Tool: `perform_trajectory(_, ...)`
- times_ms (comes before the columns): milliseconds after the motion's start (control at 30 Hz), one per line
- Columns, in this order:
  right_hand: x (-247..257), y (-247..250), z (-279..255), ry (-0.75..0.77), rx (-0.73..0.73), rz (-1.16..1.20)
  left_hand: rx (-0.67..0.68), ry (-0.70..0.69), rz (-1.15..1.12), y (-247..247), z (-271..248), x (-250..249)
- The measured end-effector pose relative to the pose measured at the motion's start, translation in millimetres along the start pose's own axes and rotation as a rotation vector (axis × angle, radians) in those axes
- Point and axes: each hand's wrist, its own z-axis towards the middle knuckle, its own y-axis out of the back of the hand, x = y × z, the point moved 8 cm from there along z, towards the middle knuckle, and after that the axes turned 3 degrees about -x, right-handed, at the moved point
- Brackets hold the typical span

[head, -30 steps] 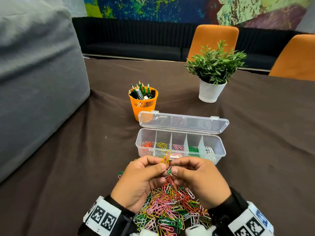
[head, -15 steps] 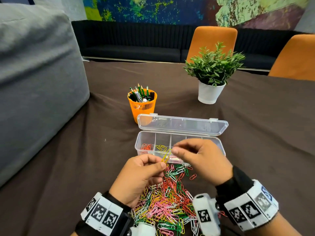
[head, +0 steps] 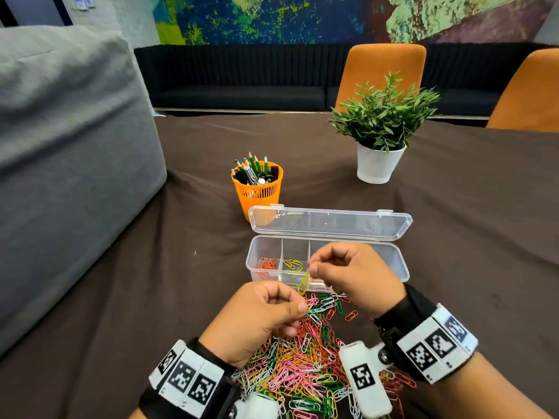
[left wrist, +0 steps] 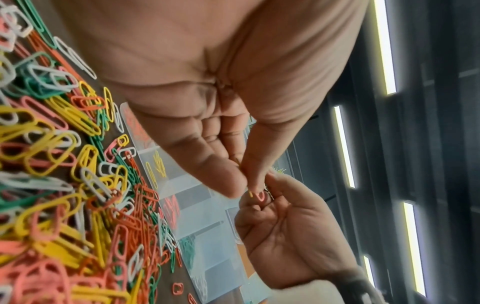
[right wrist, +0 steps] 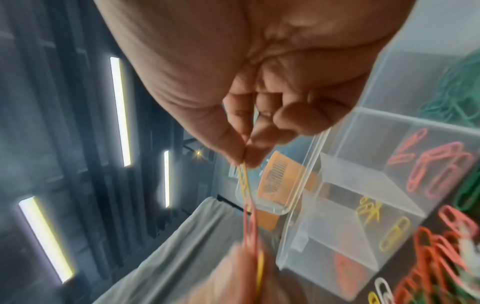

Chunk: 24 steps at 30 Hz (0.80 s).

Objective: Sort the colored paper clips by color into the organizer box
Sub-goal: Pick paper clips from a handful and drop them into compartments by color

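A heap of mixed coloured paper clips lies on the dark cloth in front of me. Behind it stands the clear organizer box, with red, yellow, pink, green and white clips in separate compartments. My right hand is raised over the box's front wall and pinches the top of a yellow clip. In the right wrist view that yellow clip links to a pink clip below it. My left hand pinches the lower end of this linked string just above the heap.
The box's clear lid lies open at the back. An orange pencil cup stands behind the box on the left, a potted plant at the back right. A large grey cushion fills the left side.
My hands were pressed together over the heap. The right hand has since risen toward the box, drawing the yellow clip up away from the left hand.
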Motion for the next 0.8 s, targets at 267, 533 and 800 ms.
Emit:
perform_trajectory(267,3,2,19,0.058,-0.068,-0.371,-0.107,0.019,-0.160,19,3,0)
perform_trajectory(533,-5,8,0,0.038,-0.073,-0.151,-0.118,0.039,-0.240,20,7,1)
perform_trajectory(800,-26,58,5,-0.008,-0.267,-0.180,-0.243,-0.054,-0.143,38,18,-24)
